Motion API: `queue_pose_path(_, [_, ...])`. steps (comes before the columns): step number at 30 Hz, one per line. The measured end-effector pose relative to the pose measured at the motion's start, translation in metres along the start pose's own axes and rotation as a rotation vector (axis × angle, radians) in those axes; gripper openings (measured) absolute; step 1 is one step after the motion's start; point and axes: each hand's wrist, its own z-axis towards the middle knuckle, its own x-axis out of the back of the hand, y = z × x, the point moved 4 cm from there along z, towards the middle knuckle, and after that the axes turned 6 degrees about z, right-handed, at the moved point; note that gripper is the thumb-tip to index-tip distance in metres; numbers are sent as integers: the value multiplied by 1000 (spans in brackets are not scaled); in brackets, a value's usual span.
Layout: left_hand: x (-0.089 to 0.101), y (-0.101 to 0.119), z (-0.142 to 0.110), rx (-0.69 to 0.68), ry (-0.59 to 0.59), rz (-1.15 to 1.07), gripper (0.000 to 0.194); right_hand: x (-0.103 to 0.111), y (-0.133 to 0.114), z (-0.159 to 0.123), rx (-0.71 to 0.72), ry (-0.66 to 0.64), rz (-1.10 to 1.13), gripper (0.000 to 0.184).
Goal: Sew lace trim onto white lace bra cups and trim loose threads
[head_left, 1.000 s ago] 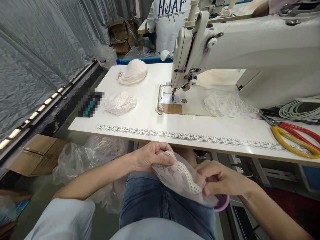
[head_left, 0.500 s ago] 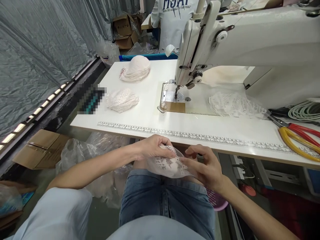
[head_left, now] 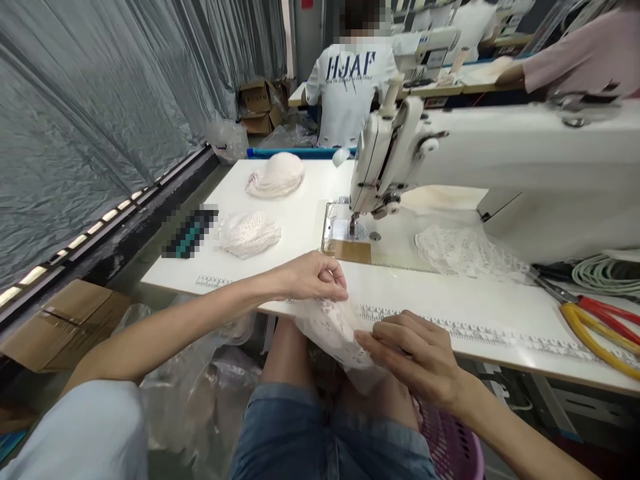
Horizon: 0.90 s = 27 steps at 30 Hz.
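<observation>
A piece of white lace fabric point(head_left: 333, 333) with sheer edging hangs between my two hands at the table's front edge. My left hand point(head_left: 315, 277) pinches its upper edge, thumb against fingers. Lower and to the right, my right hand point(head_left: 415, 353) grips the other side between thumb and fingertips. Just beyond them stands a white sewing machine point(head_left: 377, 160), its presser foot point(head_left: 353, 227) over the metal plate. Another sheer lace piece point(head_left: 450, 250) lies right of the needle.
Two stacks, a padded cup-shaped pile point(head_left: 276, 175) and a lace pile point(head_left: 249, 235), sit on the left of the table point(head_left: 300, 230). Scissors point(head_left: 595, 317) with red and yellow handles lie at right. A purple basket point(head_left: 450, 440) stands below. Another person point(head_left: 350, 87) sits ahead.
Both hands have brought the lace up from my lap toward the table edge, and it now hangs more stretched out. The head view has tilted up, showing more of the room.
</observation>
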Motion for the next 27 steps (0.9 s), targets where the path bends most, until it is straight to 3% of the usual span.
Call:
queue_pose_path(5, [46, 23, 66, -249, 147, 516, 7, -13, 63, 28, 50, -85, -206, 18])
queue_pose_path(10, [52, -1, 117, -310, 227, 631, 18, -37, 109, 29, -38, -132, -198, 26])
queue_pose_path(14, [53, -17, 121, -336, 281, 670, 24, -41, 113, 24, -80, -109, -157, 24])
queue_pose_path(27, [49, -18, 125, -297, 314, 945, 15, -40, 112, 23, -163, -150, -181, 27])
